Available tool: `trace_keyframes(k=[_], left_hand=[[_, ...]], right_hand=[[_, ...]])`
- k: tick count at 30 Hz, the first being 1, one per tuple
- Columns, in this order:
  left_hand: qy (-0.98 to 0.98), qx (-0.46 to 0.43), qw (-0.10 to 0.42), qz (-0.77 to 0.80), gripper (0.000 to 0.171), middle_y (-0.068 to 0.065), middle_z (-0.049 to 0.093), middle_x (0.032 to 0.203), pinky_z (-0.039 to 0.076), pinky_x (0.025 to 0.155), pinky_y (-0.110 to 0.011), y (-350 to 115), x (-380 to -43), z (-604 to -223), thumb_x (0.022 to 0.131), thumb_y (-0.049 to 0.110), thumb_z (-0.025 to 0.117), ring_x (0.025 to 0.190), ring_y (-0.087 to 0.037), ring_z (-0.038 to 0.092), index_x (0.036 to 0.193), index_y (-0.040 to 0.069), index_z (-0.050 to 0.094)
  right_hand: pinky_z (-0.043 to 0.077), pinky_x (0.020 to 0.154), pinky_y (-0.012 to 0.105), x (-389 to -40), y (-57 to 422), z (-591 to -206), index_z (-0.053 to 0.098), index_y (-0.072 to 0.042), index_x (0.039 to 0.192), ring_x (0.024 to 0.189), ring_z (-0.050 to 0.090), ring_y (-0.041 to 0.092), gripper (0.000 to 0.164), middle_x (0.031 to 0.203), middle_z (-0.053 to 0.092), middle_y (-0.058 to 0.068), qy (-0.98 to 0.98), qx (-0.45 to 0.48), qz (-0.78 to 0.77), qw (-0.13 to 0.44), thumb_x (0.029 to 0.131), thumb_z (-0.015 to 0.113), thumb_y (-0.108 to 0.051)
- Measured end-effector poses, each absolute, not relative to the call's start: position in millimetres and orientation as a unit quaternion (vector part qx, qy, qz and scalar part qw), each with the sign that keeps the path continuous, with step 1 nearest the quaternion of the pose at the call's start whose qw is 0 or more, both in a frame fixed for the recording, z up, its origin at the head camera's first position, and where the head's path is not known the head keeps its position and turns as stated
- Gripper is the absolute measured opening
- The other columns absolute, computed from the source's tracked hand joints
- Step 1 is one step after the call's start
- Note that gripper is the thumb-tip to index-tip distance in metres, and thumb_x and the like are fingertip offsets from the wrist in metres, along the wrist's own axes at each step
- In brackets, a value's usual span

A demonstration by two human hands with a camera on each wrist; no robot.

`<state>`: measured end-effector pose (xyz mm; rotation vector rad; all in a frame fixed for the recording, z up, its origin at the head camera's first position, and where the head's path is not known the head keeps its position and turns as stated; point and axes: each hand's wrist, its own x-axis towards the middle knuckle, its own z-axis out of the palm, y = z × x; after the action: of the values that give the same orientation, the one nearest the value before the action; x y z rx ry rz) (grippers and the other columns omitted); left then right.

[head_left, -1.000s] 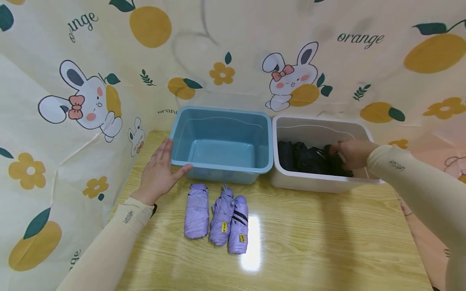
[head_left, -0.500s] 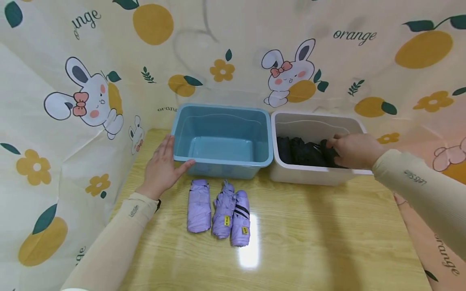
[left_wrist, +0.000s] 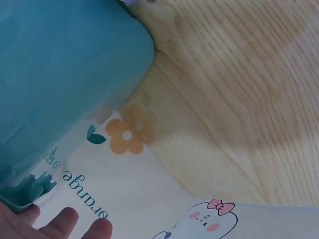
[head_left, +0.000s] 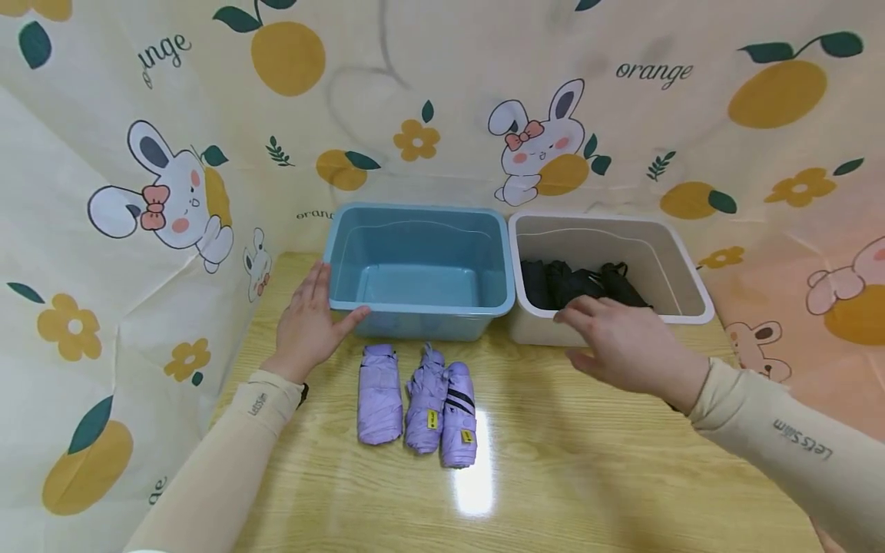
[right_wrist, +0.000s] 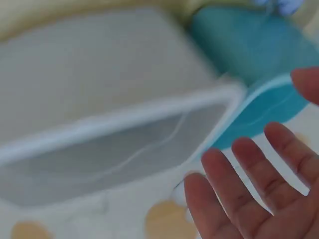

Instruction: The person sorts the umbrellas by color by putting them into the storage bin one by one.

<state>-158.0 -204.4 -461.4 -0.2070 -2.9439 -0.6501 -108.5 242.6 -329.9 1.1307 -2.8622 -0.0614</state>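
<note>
My left hand (head_left: pixel 307 326) rests with straight fingers against the left front corner of the blue bin (head_left: pixel 418 309). In the left wrist view its fingertips (left_wrist: pixel 65 221) touch the bin's rim. My right hand (head_left: pixel 625 342) hangs in front of the beige bin (head_left: pixel 546 332), fingers relaxed and holding nothing. Several folded black umbrellas (head_left: pixel 574 283) lie inside that bin, partly hidden by its front wall and my hand. On the table, in front of the blue bin, three folded purple umbrellas lie side by side: a left one (head_left: pixel 379 395), a middle one (head_left: pixel 425 403) and a right one (head_left: pixel 459 418).
The two bins stand side by side at the back of the wooden table (head_left: pixel 553 461). Behind them and to the left hangs a printed cloth (head_left: pixel 442 92) with rabbits and oranges. A bright reflection shows beside the right purple umbrella.
My right hand has let go of a black umbrella, come out of the beige bin and moved forward of it, toward me and left. My left hand has stayed at the blue bin.
</note>
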Motion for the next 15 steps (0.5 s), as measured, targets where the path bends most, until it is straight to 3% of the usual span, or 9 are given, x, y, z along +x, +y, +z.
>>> trace_keyframes(k=[11, 15], left_hand=[[-0.972, -0.066, 0.061, -0.217, 0.108, -0.018, 0.011, 0.165, 0.027, 0.112, -0.057, -202, -160, -465, 0.089, 0.073, 0.053, 0.146, -0.041, 0.021, 0.159, 0.001, 0.011], [-0.971, -0.067, 0.067, -0.220, 0.107, -0.018, 0.012, 0.164, 0.027, 0.113, -0.057, -204, -160, -466, 0.089, 0.070, 0.056, 0.147, -0.040, 0.020, 0.159, 0.001, 0.012]], right_hand=[[0.056, 0.069, 0.040, -75, 193, -387, 0.062, -0.009, 0.129, 0.096, 0.065, 0.022, 0.059, 0.121, 0.061, 0.008, -0.929, 0.354, 0.060, -0.087, 0.083, 0.076, -0.044], [0.055, 0.063, 0.037, -71, 180, -407, 0.059, -0.011, 0.134, 0.096, 0.067, 0.023, 0.066, 0.126, 0.059, 0.009, -0.929, 0.343, 0.069, -0.123, 0.082, 0.077, -0.047]])
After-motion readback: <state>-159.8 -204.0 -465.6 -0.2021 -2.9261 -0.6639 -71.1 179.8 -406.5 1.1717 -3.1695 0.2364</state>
